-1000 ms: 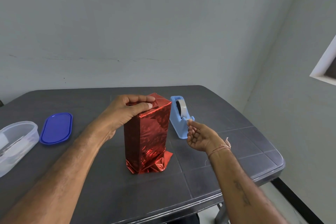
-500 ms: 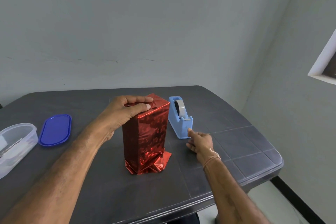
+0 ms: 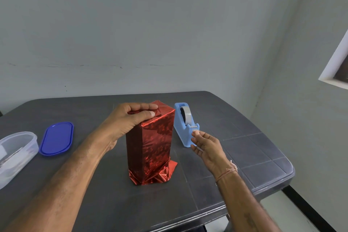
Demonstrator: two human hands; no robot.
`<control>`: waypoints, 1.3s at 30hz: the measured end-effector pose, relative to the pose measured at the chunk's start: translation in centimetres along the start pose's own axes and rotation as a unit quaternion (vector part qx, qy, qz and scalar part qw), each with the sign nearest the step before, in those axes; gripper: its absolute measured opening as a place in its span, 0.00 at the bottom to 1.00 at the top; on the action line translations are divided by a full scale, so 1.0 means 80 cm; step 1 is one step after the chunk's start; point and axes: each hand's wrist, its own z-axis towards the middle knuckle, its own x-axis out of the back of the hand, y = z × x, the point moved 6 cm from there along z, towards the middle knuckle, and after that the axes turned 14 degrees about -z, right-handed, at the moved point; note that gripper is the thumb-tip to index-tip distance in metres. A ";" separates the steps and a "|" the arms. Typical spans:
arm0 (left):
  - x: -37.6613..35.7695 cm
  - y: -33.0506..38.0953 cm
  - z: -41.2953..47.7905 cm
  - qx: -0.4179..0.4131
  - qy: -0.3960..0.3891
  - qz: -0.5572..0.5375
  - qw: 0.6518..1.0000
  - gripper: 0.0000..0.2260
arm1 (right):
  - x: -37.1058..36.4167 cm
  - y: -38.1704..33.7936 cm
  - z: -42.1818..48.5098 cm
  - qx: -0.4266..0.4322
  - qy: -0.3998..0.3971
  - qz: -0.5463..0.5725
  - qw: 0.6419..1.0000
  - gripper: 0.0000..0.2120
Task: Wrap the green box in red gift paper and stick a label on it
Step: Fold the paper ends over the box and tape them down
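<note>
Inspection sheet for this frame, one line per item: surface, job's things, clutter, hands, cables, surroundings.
Surface: dark grey table.
Job's things: wrapped box stands upright, red paper crumpled at its base; tape dispenser beside it; no label seen.
Clutter: blue lid and clear container at left.
Hands: left hand grips the box top; right hand has fingertips at the dispenser's cutter, pinch unclear.
Cables: nothing seen.
Surroundings: plain wall, window frame at right.

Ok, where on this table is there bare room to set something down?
Bare: the near strip of table in front of the wrapped box, the right corner beyond the tape dispenser, and the far strip behind both. Crowded: the left edge with clear tub and blue lid.
</note>
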 end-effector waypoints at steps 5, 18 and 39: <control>0.000 0.000 0.001 0.001 -0.001 0.000 1.000 0.09 | 0.006 -0.004 0.005 0.025 0.001 0.000 1.000 0.08; 0.001 -0.001 0.001 0.001 0.004 0.001 1.000 0.09 | -0.028 -0.047 -0.048 0.129 -0.052 -0.005 0.990 0.10; -0.006 0.009 -0.004 -0.011 -0.041 0.003 0.999 0.10 | -0.136 -0.185 -0.106 0.282 -0.167 -0.225 0.918 0.15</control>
